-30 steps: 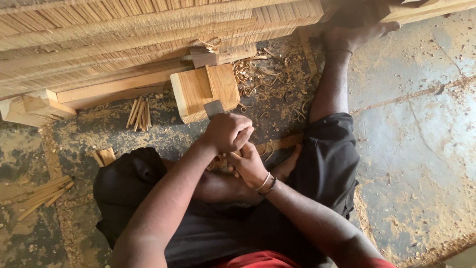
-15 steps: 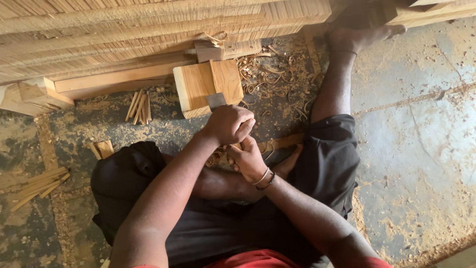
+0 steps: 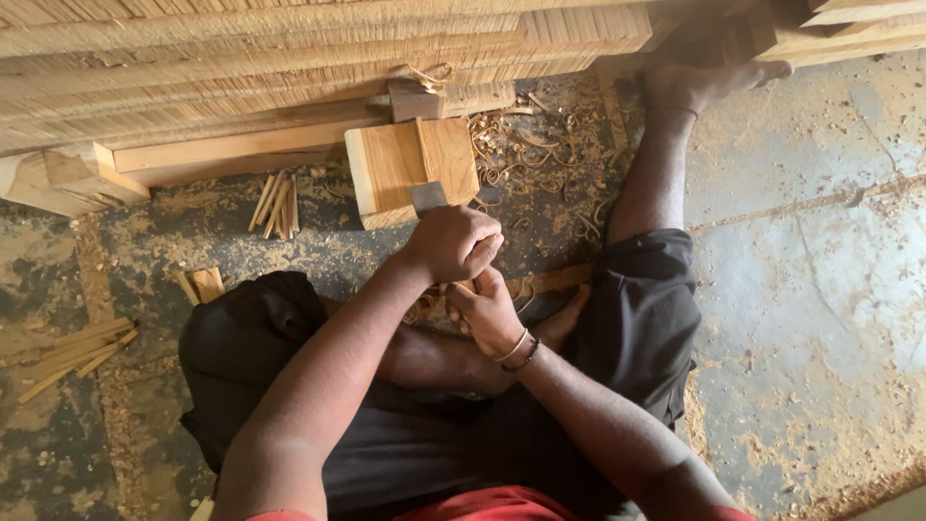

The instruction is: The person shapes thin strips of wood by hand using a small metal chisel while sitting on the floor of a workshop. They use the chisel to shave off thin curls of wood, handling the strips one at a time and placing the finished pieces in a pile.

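Two hands work close together just below the pale, squarish block of cut wood (image 3: 413,169) that sits on the floor in front of you. Your left hand (image 3: 455,241) is closed in a fist around the handle of a tool whose flat grey metal blade (image 3: 427,196) sticks up from the top of the fist and rests against the block's near edge. Your right hand (image 3: 485,311) lies directly beneath the left one, touching it, with the fingers curled; what it holds is hidden by the left fist, so you cannot tell from here. A pair of thin bangles (image 3: 518,349) rings that wrist.

To the right of the block lies a scatter of curled wood shavings (image 3: 526,154), reaching toward your outstretched bare leg (image 3: 659,169). To the block's left a small bundle of thin wooden sticks (image 3: 276,203) rests on the dusty floor. Behind the block a long stack of pale wooden planks (image 3: 289,58) runs across the top of the view, with a smaller offcut (image 3: 449,98) just touching the block's far side.
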